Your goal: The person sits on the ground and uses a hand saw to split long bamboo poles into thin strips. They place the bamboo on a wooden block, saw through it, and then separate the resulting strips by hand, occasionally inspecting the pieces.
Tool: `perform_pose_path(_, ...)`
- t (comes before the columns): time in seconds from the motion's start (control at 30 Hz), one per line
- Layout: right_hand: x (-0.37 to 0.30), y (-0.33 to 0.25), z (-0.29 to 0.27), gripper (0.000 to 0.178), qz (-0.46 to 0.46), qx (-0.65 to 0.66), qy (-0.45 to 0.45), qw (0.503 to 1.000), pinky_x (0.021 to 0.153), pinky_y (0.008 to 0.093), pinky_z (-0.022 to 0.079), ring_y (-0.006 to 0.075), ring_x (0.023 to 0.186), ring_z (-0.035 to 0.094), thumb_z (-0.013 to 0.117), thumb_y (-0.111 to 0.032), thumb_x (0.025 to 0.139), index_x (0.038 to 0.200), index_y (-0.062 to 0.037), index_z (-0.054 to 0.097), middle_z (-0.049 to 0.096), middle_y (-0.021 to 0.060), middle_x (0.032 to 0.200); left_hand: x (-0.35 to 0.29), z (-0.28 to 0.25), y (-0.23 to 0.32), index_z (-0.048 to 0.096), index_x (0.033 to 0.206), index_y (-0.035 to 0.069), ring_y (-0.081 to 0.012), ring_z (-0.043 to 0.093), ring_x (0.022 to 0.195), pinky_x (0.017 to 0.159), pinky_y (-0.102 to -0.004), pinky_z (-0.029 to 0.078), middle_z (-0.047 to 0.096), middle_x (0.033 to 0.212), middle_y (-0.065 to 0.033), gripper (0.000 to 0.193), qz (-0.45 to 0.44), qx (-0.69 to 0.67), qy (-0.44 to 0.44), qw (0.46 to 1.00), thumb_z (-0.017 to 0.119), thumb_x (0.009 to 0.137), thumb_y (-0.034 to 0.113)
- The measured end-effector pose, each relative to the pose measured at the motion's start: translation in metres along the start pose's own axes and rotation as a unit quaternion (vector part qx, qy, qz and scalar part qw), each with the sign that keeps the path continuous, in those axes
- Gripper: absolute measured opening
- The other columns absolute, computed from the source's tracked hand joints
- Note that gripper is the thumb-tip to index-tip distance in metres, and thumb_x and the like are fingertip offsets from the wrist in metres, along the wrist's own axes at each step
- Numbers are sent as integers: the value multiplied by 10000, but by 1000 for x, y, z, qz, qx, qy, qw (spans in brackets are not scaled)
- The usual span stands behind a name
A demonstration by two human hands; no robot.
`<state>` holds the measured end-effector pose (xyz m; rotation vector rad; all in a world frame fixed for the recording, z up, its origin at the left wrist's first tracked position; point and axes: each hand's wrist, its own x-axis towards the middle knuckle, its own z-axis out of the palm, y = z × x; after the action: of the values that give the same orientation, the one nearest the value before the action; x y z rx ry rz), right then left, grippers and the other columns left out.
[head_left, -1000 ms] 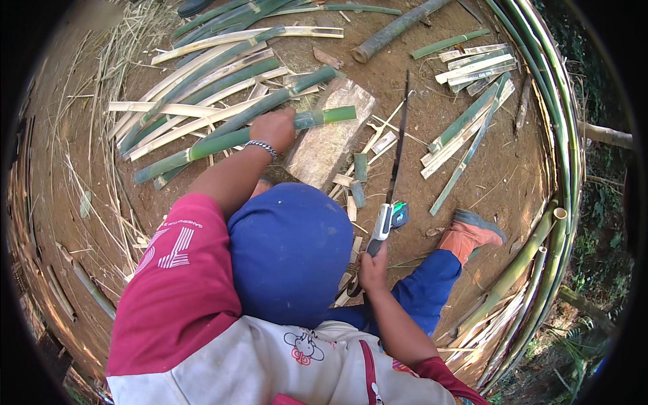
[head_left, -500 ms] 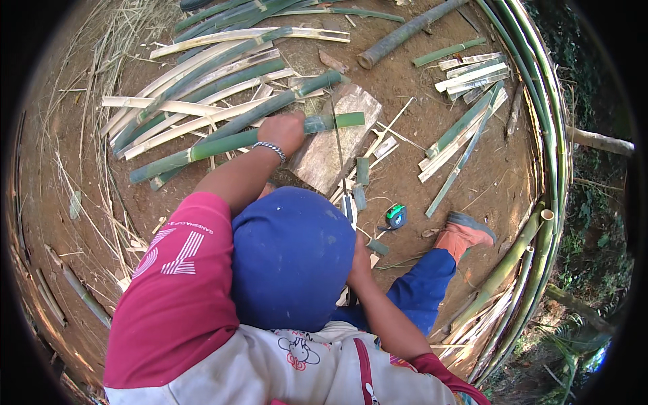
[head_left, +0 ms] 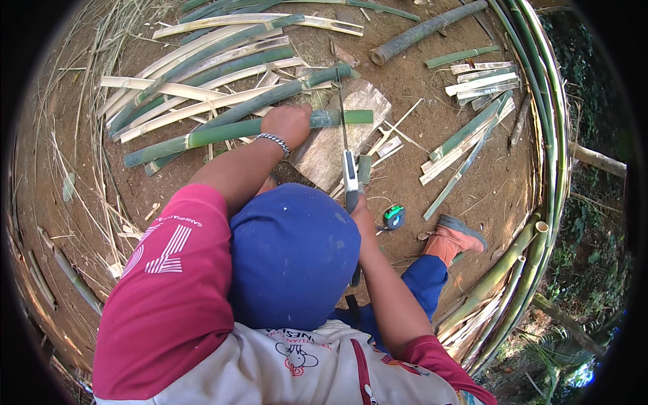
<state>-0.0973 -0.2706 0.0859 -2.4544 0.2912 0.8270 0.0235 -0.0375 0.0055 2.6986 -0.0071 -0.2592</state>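
Note:
A green bamboo pole [head_left: 223,133] lies slanted across a flat wooden block [head_left: 331,152]. My left hand [head_left: 289,123], with a chain bracelet at the wrist, is closed over the pole and presses it down near the block. In my right hand [head_left: 362,216] is the handle of a hand saw [head_left: 349,169]. Its thin blade points away from me and crosses the pole just right of the left hand, near the pole's right end. My bent knee [head_left: 293,256] in blue cloth hides part of the right hand's grip.
Split bamboo strips [head_left: 202,101] are heaped at the far left. Short cut pieces [head_left: 482,84] lie in a pile at the far right. A green-and-black tape measure [head_left: 393,217] sits by my booted foot [head_left: 453,239]. Long bamboo poles [head_left: 557,135] curve along the right side.
My right hand has pushed the saw forward, away from me, so its handle shows beyond the knee. The left hand still holds the pole, and the view has shifted slightly.

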Motion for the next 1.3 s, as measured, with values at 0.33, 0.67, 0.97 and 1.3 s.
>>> perform_pose_path(0.33,42,-23,-2,406,-61,-16,29,998,837,541,524,506,983,646,610,-147,937,1291,-15,459,671,321,1016,5,0,3,644,981,50,-367,722,885,775,-483,567,732,939,-204,174,-13,-2,-3,1000,526,881,128)
perform_pose_path(0.67,-16,36,8,449,8,-12,-40,999,885,514,522,484,1047,648,637,-168,925,1307,-10,462,675,313,1060,2,6,-6,643,974,54,-366,725,859,767,-492,568,732,918,-207,164,-1,-2,22,1000,528,885,129)
perform_pose_path(0.97,-54,86,24,334,-11,-9,-11,1000,893,517,521,478,1042,644,614,-160,924,1204,-9,512,671,308,1036,3,-4,2,644,971,65,-368,723,889,783,-492,567,736,949,-188,151,-27,-11,-4,1000,544,872,119)
perform_pose_path(1.3,-10,-7,-6,334,-5,-18,-14,1000,915,511,522,469,1060,645,621,-146,920,1205,8,538,665,316,1084,1,-4,-1,651,967,67,-359,725,878,775,-487,566,734,933,-197,166,-22,-3,5,1000,515,889,126)
